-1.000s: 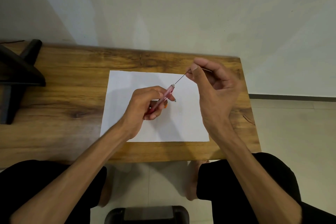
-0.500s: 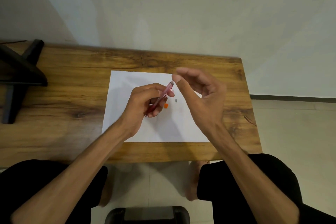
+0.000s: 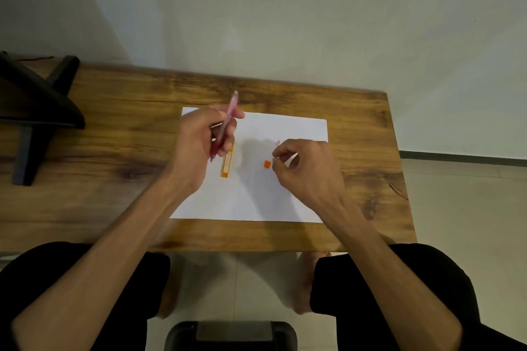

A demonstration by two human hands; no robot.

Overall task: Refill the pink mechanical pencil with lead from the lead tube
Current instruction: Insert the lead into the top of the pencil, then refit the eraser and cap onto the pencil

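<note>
My left hand [image 3: 199, 148] grips the pink mechanical pencil [image 3: 229, 114] around its middle, one end pointing up and away from me over the far edge of the white paper [image 3: 251, 196]. The orange lead tube [image 3: 227, 164] lies on the paper just right of that hand. A small orange cap [image 3: 267, 164] lies further right. My right hand [image 3: 305, 171] is lowered to the paper beside the cap, thumb and forefinger pinched together. A tiny pale pink piece [image 3: 278, 142] shows just beyond the fingers. Whether the fingers hold anything is hidden.
The paper lies on a wooden table [image 3: 114, 151] against a pale wall. A black stand [image 3: 31, 111] occupies the table's left end. My knees and a dark stool [image 3: 231, 335] are below the near edge.
The thin lead my right hand fed into the pencil is gone from sight. That hand has dropped to the paper near the orange cap. My left hand has lifted the pencil up and left, uncovering the lead tube.
</note>
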